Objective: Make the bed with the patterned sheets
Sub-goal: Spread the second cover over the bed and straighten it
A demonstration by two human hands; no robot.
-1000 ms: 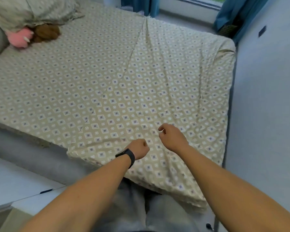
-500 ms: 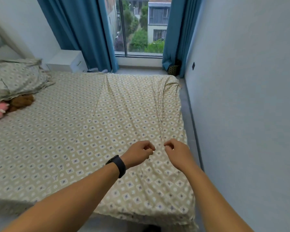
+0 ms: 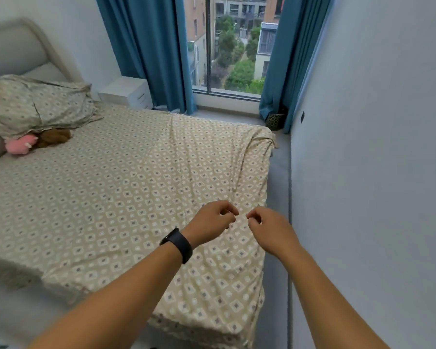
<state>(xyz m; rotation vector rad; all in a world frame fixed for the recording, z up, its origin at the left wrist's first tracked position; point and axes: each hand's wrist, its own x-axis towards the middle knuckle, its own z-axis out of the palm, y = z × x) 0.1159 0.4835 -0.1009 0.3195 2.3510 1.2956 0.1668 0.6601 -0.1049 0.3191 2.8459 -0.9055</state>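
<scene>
The patterned sheet (image 3: 126, 197), beige with small diamond motifs, covers the mattress. Long creases run from the far right corner (image 3: 264, 137) down to my hands. My left hand (image 3: 209, 224), with a black watch on its wrist, and my right hand (image 3: 267, 227) sit close together near the bed's right edge. Both have curled fingers that pinch a raised fold of the sheet between them. A pillow (image 3: 35, 104) in the same pattern lies at the head end on the left.
A pink plush toy (image 3: 19, 146) and a brown one (image 3: 54, 137) lie under the pillow. A grey wall (image 3: 375, 172) runs close along the bed's right side, leaving a narrow floor strip (image 3: 278, 197). A white nightstand (image 3: 129, 93), blue curtains (image 3: 149, 51) and a window stand beyond.
My view has lifted from the mattress toward the window. Both hands have moved further along the sheet toward the right edge and stay close together with curled fingers.
</scene>
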